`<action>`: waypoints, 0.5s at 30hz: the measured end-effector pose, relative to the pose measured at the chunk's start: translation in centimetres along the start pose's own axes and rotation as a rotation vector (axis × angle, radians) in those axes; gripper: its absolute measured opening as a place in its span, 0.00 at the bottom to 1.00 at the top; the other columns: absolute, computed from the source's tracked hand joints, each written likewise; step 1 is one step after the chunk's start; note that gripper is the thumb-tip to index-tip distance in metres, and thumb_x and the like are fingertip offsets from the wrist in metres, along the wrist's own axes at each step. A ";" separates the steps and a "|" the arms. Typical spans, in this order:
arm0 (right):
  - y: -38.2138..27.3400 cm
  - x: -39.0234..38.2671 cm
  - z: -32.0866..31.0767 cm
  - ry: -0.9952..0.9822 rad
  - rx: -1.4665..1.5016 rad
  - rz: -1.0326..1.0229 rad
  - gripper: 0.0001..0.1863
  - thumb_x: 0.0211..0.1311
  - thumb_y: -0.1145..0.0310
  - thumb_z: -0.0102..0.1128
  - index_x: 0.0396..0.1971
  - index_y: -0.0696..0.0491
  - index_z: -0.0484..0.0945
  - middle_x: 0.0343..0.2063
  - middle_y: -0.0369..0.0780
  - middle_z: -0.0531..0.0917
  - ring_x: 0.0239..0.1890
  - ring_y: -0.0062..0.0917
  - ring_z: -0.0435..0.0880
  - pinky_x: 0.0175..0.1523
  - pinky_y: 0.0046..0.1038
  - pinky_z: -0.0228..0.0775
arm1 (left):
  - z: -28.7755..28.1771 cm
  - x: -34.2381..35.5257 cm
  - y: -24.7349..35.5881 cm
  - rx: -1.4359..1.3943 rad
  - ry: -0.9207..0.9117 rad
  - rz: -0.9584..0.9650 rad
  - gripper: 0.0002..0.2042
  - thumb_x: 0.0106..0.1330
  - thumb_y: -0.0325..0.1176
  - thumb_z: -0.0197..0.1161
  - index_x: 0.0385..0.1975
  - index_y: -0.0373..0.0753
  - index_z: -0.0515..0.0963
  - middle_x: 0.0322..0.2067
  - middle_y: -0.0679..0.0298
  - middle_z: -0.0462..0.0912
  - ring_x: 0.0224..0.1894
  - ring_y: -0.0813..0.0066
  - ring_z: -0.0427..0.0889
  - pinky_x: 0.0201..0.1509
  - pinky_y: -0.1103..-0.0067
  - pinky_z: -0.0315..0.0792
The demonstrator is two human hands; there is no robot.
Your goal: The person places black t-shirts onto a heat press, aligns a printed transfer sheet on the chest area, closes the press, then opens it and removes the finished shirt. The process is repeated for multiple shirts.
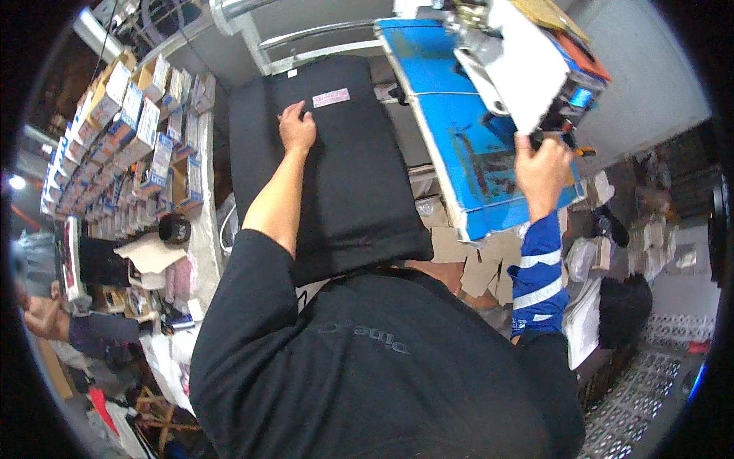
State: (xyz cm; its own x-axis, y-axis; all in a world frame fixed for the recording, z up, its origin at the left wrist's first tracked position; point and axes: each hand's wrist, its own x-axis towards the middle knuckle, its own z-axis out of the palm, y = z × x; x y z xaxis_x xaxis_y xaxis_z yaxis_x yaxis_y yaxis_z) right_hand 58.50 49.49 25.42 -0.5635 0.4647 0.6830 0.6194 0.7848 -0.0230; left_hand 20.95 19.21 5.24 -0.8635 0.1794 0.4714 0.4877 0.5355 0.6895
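A: So, from my remote seat, what am I working with?

B: Largest first: I have the black cloth-covered pad (348, 183) in front of my torso, its rounded near-right corner toward the blue board (428, 73). Along the blue board's right edge is the machine (527, 69), its white panel facing me.

A: And my hands?

B: I have the left hand (297, 130) over the pad's far half, just left of its middle, fingers loosely apart; I can't tell whether they touch the cloth. My right hand (544, 168) is curled at the machine's near end, above the blue board's near-right corner. Its grip is hidden, so I can't tell what it pinches.

A: Anything smaller?

B: A pink label (331, 98) toward the pad's far edge, just beyond my left fingertips, and a tiny white tag (292, 73) at that edge.

A: How would they handle?

B: I judge the label light, thin and easily creased, best taken by a short edge. The pad looks soft-faced but firm beneath; I'd hold its side edges.
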 end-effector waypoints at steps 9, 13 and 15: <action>-8.2 -4.6 -3.2 -0.043 0.277 -0.104 0.30 0.60 0.45 0.70 0.54 0.51 0.76 0.52 0.50 0.75 0.58 0.49 0.71 0.57 0.58 0.61 | -14.2 -5.3 -4.0 -0.241 0.218 -0.069 0.13 0.70 0.26 0.61 0.51 0.35 0.84 0.50 0.57 0.84 0.50 0.68 0.86 0.57 0.75 0.78; -10.4 -2.5 -4.8 0.163 0.447 -0.230 0.61 0.37 0.41 0.84 0.72 0.45 0.60 0.74 0.58 0.51 0.73 0.58 0.55 0.69 0.62 0.52 | -22.4 -11.9 -13.4 -0.360 0.299 -0.462 0.15 0.68 0.25 0.61 0.53 0.28 0.82 0.50 0.55 0.85 0.51 0.70 0.84 0.53 0.77 0.79; -12.4 -2.5 -4.9 0.092 0.589 -0.257 0.60 0.40 0.43 0.83 0.73 0.47 0.59 0.74 0.62 0.48 0.72 0.66 0.52 0.69 0.65 0.52 | -25.3 -14.5 -14.4 -0.278 0.365 -0.531 0.16 0.68 0.22 0.58 0.54 0.28 0.81 0.49 0.56 0.85 0.47 0.71 0.84 0.51 0.78 0.80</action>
State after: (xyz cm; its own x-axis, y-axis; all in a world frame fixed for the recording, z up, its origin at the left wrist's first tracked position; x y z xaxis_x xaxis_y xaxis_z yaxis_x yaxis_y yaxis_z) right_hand 54.94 36.58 27.58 -0.5883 0.2156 0.7794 0.0524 0.9719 -0.2293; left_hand 29.71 -12.04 2.36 -0.9194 -0.3622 0.1532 0.0691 0.2345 0.9697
